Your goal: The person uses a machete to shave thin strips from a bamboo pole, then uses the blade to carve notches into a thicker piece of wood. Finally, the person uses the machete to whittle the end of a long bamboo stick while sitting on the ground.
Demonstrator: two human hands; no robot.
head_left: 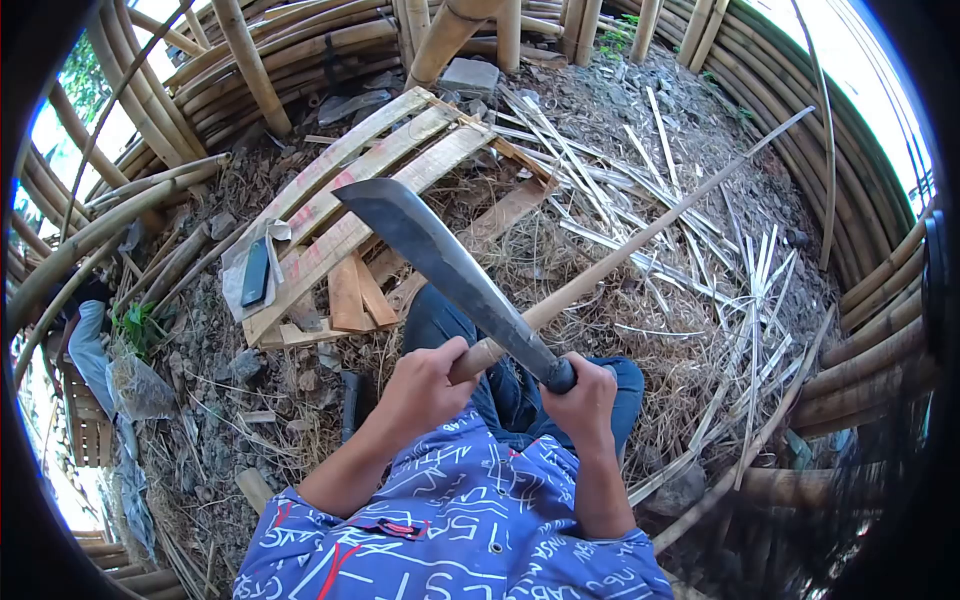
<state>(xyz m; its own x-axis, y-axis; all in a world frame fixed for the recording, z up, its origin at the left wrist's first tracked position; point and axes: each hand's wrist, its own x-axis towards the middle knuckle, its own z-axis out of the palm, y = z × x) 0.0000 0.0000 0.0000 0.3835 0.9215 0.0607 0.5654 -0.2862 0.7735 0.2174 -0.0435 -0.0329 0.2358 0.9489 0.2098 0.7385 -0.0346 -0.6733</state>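
My left hand [425,385] is wrapped round the near end of a long bamboo pole [640,240], which slants up to the right. A machete [430,245] with a broad dark blade is held by its handle in my right hand [583,393]. The blade points up and to the left and crosses the pole just beyond my left hand. Both hands are in front of my lap, close to each other.
A wooden slat pallet [380,185] lies ahead, with a phone [256,272] on its left side. Split bamboo strips [755,300] litter the ground at right. Bamboo walls [850,170] curve around. Another person's leg [92,350] shows at far left.
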